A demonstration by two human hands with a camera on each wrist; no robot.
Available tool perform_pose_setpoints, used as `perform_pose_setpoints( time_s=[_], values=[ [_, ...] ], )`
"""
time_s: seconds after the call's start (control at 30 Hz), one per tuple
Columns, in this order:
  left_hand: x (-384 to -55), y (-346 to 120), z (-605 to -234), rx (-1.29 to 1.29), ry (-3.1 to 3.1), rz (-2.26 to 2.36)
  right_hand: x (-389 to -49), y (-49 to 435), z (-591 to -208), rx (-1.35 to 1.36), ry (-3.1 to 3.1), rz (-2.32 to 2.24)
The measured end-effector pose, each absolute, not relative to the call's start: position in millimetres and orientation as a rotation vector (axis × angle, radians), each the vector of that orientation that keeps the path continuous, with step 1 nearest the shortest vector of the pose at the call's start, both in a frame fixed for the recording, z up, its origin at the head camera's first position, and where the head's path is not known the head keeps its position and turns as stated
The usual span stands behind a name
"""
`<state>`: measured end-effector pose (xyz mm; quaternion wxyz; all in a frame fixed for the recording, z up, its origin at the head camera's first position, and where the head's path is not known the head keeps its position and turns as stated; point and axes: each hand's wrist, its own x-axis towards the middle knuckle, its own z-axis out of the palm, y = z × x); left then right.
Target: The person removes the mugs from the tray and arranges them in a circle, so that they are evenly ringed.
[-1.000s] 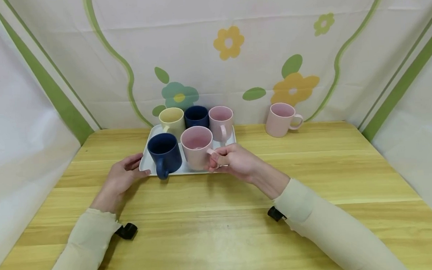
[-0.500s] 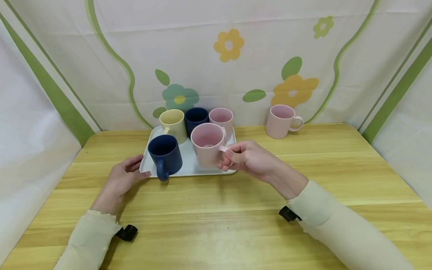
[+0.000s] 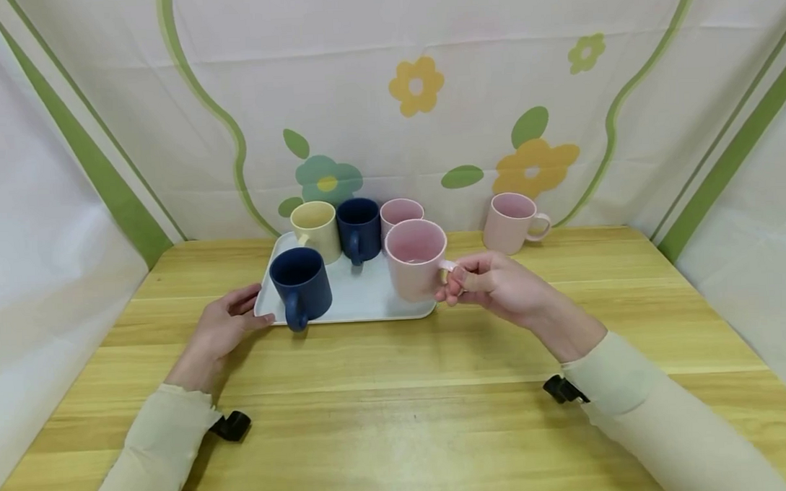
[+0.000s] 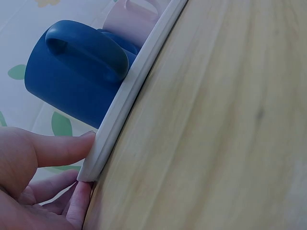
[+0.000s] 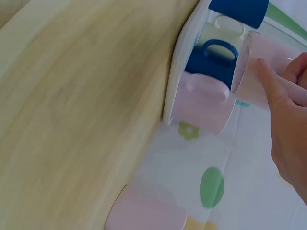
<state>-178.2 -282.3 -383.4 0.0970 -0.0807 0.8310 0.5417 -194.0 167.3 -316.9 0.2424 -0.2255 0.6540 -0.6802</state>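
In the head view, my right hand (image 3: 498, 289) pinches the handle of a pink mug (image 3: 415, 270) and holds it upright above the right end of the white tray (image 3: 362, 304). The right wrist view shows this mug raised off the tray. At the tray's front left corner, my left hand (image 3: 225, 323) grips the edge; its thumb (image 4: 62, 149) lies against the rim in the left wrist view. Near that hand a dark blue mug (image 3: 310, 292) stands on the tray, handle facing front. Behind are a yellow mug (image 3: 324, 241), a second dark blue mug (image 3: 367, 235) and another pink mug (image 3: 400, 209), partly hidden.
A further pink mug (image 3: 504, 231) stands on the wooden table (image 3: 385, 405) at the back right, off the tray. A flower-patterned white curtain (image 3: 335, 81) hangs directly behind the table, with white cloth at both sides.
My right hand has lifted the pink mug from the tray's front middle and carried it rightward, baring the second blue mug's handle. The left hand has stayed at the tray corner.
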Motion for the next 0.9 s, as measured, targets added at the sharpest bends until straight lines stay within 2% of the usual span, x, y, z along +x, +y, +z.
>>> perform_pose_setpoints(
  time_s=[0.27, 0.9],
  values=[
    [-178, -282, -385, -0.246, 2.455, 1.616, -203, 209, -327, -0.684, 1.692, -1.902],
    [-178, -281, -384, -0.272, 2.433, 1.633, -218, 298, -345, -0.625, 1.591, -1.989]
  ],
)
